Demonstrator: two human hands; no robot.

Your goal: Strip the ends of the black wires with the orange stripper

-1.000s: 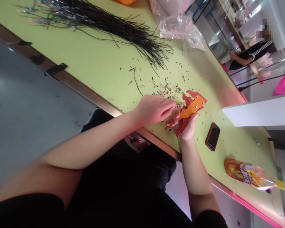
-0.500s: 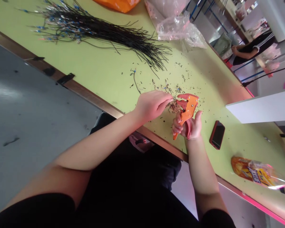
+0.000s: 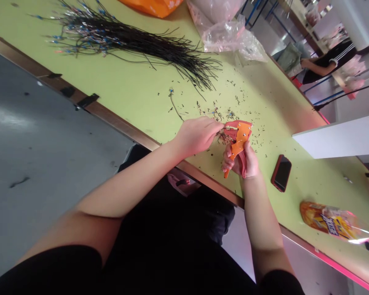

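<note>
As the orange-and-red, pistol-shaped wire tool (image 3: 242, 137) stands out from the right hand (image 3: 250, 164), its handles clasped there and its head clear of the palm, the red jaws point to the left hand (image 3: 198, 133), which pinches a thin black wire (image 3: 224, 127) just at their mouth. Small dark clippings (image 3: 230, 114) litter the pale green tabletop (image 3: 135, 98) around; beyond lies a long bundle of black wires (image 3: 153, 43) with blue-dotted ends.

The green tabletop (image 3: 135, 86) is brightly lit, with a soft shadow cast toward its far edge. Pale glare is thrown off the grey floor (image 3: 64, 143), and detail is lost in the black shirt (image 3: 172, 246).
</note>
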